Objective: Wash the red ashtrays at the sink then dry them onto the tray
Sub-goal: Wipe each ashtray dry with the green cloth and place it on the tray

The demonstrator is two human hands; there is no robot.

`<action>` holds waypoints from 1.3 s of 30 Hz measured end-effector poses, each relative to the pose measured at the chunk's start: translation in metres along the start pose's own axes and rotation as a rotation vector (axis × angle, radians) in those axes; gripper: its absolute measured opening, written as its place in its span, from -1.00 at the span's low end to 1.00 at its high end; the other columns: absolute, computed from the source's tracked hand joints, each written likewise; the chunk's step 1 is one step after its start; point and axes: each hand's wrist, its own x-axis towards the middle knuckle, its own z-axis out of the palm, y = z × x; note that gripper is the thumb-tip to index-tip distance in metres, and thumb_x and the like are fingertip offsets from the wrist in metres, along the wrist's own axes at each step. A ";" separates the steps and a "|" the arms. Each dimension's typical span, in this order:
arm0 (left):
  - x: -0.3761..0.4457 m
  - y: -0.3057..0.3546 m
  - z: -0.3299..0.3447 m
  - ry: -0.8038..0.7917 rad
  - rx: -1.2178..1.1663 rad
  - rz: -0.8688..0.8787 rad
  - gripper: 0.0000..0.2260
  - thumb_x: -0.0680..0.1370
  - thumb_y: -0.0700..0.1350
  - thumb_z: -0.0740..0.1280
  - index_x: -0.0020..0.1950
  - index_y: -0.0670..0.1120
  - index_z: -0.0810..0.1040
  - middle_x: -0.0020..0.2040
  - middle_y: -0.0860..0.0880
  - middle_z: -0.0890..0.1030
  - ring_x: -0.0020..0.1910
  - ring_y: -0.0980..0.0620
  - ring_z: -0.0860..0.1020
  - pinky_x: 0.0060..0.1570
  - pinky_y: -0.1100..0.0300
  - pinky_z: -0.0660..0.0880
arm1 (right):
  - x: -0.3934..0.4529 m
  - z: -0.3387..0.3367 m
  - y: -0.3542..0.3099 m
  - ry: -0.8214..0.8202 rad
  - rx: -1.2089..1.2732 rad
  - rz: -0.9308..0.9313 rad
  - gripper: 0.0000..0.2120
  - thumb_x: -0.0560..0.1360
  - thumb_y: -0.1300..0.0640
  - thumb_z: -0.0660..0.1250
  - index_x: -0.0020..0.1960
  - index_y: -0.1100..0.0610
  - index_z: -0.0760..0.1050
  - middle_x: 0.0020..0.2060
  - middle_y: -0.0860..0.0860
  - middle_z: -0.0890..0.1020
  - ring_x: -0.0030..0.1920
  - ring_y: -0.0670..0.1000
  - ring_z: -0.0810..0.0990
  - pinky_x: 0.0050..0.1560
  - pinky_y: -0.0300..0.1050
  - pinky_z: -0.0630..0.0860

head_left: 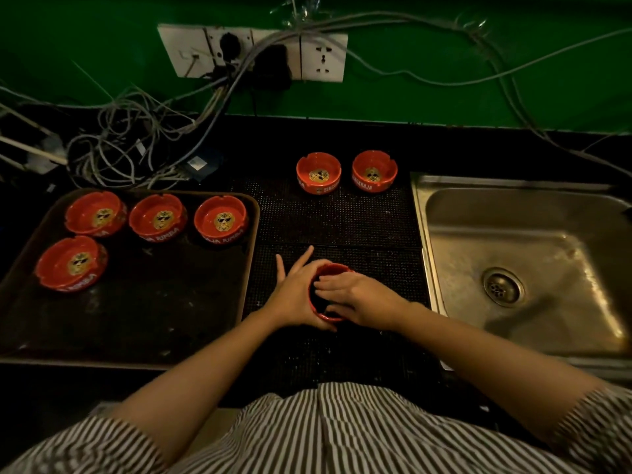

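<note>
My left hand [297,295] cups a red ashtray [333,268] from its left side over the black mat. My right hand [355,300] reaches into the ashtray's bowl, fingers pressed inside; whatever it holds there is dark and hidden. Several red ashtrays stand on the dark tray [143,302] at left, one of them at the tray's right end [220,220]. Two more red ashtrays stand at the back of the mat, the left one [318,172] and the right one [374,171]. The steel sink [533,268] lies to the right.
A black dotted mat [338,217] covers the counter between tray and sink. A tangle of cables [130,148] lies at the back left under wall sockets [253,53] on the green wall. My striped shirt [325,436] fills the bottom.
</note>
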 end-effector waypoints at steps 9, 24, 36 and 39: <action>-0.024 0.041 0.052 0.475 -0.017 -0.352 -0.40 0.44 -0.02 0.33 0.45 -0.13 0.30 0.52 -0.13 0.27 0.56 0.08 0.01 0.47 -0.17 -0.37 | 0.006 0.039 -0.041 0.363 -0.146 0.419 -0.63 0.38 0.23 0.51 0.16 0.30 0.59 0.12 0.19 0.64 0.16 0.16 0.61 0.22 0.11 0.47; -0.021 0.017 0.029 0.206 0.057 -0.123 0.10 0.18 0.44 0.38 0.55 -0.12 0.15 0.54 -0.04 0.24 0.58 0.01 -0.09 0.44 -0.19 -0.40 | -0.006 0.025 -0.025 0.250 -0.087 0.270 -0.65 0.44 0.19 0.45 0.20 0.29 0.58 0.17 0.19 0.61 0.21 0.17 0.58 0.24 0.16 0.48; -0.006 0.000 0.017 0.142 -0.089 -0.054 0.03 0.07 0.37 0.45 0.45 -0.08 0.33 0.44 0.02 0.39 0.54 0.13 0.03 0.50 -0.23 -0.23 | 0.000 0.020 -0.013 0.066 -0.037 0.144 -0.63 0.52 0.14 0.32 0.28 0.27 0.52 0.28 0.18 0.54 0.35 0.15 0.46 0.33 0.13 0.37; 0.001 -0.007 0.007 0.025 -0.079 0.038 0.05 0.09 0.34 0.54 0.48 -0.03 0.29 0.45 0.10 0.37 0.56 0.12 -0.04 0.49 -0.20 -0.29 | -0.002 0.008 0.005 -0.079 0.014 0.036 -0.61 0.58 0.06 0.28 0.38 0.14 0.46 0.38 0.06 0.46 0.46 0.03 0.32 0.44 -0.01 0.21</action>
